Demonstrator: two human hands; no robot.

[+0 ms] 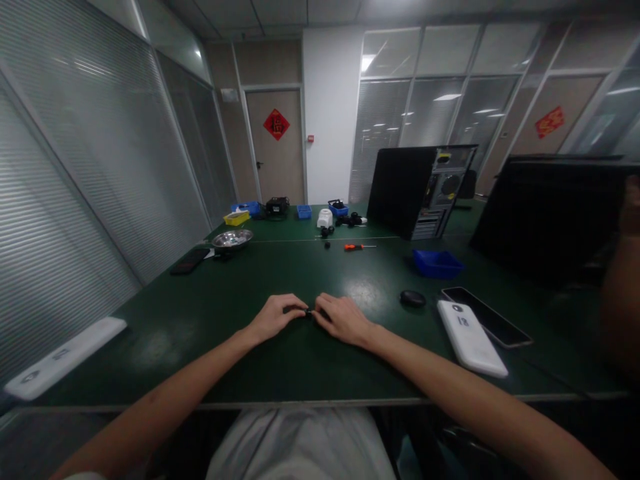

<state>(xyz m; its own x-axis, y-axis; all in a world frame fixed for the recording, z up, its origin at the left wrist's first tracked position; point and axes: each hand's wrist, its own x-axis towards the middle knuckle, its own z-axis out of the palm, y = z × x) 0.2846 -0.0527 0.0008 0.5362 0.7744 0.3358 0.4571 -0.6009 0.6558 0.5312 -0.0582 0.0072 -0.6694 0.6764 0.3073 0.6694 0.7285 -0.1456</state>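
Both hands meet low on the green table [210, 333]: the left hand [274, 318] and right hand [340, 319] pinch a small dark part [309, 311] between their fingertips, one closed on each end. It looks like a joining or twisting step, still mid-grip; next it seems to need a steady counter-turn without slipping. The part's long axis seems to run left to right, though it's too small to tell which end leads. Right of the part lie a white power bank [470, 337], then a black mouse [413, 298]. Beyond the part sit a screwdriver [356, 247] and a computer case [423, 193].
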